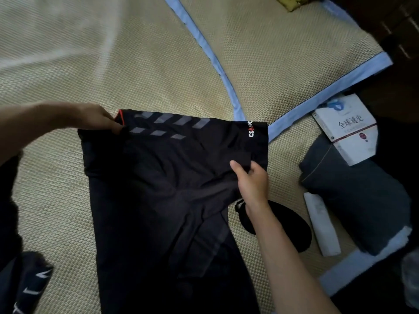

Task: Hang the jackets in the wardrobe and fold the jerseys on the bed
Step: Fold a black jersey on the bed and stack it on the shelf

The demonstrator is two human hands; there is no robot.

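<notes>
A black jersey [158,189] with grey slanted marks, a red trim and a small white-and-red logo lies spread on the woven bed mat [158,71]. My left hand [97,118] pinches its upper left corner by the red trim. My right hand [251,180] grips a bunch of the fabric near the jersey's right edge. The lower part of the jersey runs out of the bottom of the frame. Another dark garment with white marks [31,284] lies at the lower left.
A white book [347,128] rests on a folded dark grey cloth [358,200] at the right. Beside it lie a white rolled item [322,225] and a black pouch [288,223]. Blue mat borders [210,55] cross the bed. A yellow-green cloth [290,2] sits at the top.
</notes>
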